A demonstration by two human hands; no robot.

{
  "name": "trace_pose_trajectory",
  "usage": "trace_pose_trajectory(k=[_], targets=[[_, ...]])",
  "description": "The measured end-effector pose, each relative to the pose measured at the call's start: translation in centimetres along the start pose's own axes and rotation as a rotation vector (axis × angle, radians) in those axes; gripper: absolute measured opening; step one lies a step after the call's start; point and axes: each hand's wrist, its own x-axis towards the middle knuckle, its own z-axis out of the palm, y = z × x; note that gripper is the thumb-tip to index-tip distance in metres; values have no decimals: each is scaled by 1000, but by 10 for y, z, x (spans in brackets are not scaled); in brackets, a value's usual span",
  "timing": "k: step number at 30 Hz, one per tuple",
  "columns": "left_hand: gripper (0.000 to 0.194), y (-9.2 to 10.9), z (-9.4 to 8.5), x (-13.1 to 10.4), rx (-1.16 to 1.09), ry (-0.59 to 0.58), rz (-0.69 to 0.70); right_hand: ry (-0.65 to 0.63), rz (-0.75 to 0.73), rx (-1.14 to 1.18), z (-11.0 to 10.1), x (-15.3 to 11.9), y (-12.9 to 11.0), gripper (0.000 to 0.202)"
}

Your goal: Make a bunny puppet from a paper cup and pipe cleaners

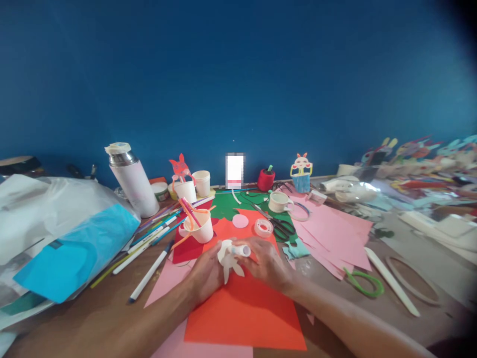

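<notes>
My left hand (208, 273) is closed on a cream paper cutout (233, 266) with two long ear-like points facing me. My right hand (270, 263) grips a short white glue stick (243, 250), its round end turned to the right. The stick's other end lies against the cutout; whether it touches the paper I cannot tell. Both hands are above an orange paper sheet (246, 313). Just beyond them are a pale pink paper circle (240, 221), a tape roll (264, 227) and black-handled scissors (283, 228).
A paper cup (201, 226) with orange and red strips stands left, near several markers (149, 243) and a white flask (133, 184). Pink sheets (331, 233) and a green pipe cleaner loop (367, 286) lie right. A plastic bag (74, 214) covers the far left.
</notes>
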Motion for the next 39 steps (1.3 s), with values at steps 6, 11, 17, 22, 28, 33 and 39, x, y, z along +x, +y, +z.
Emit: trace_pose_trajectory(k=[6,11,17,22,28,33,39], targets=[[27,-2,-2,2,-26,-54,24,-45,50,62,8,-4,-3,22],[28,-4,-1,2,32,-86,46,21,16,129,13,-2,-2,26],[28,-5,-2,1,24,-81,62,71,43,47,6,5,4,25],[26,-2,-2,-1,33,-20,54,10,51,12,0,3,1,24],[27,-1,2,0,7,-19,44,-5,41,113,7,-2,-3,24],[30,-5,0,3,11,-83,39,39,29,184,15,-1,-2,26],[27,-4,3,1,26,-50,58,70,63,112,10,4,2,23]])
